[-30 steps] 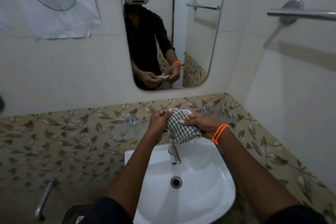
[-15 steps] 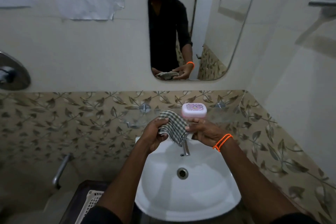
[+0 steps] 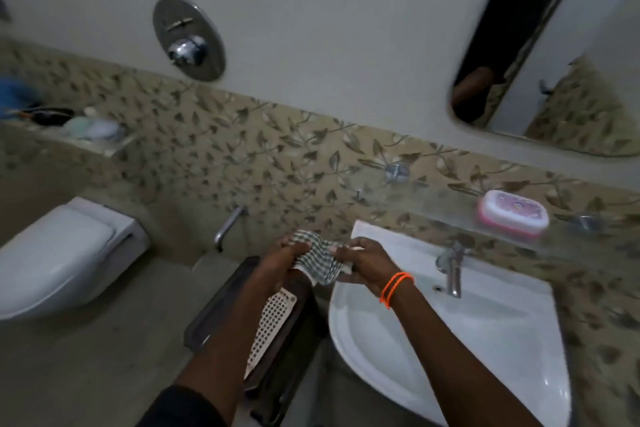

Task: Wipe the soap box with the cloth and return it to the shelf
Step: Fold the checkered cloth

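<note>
Your left hand (image 3: pixel 281 255) and right hand (image 3: pixel 363 260) each pinch an end of the checked cloth (image 3: pixel 318 262), stretched between them left of the sink (image 3: pixel 485 340). By the look of it the wiping is done, so gather the cloth into one hand and keep it clear of the basin. The soap box (image 3: pixel 512 213) sits flat on the glass shelf (image 3: pixel 433 208) above the sink, lid up, its long axis running along the shelf.
</note>
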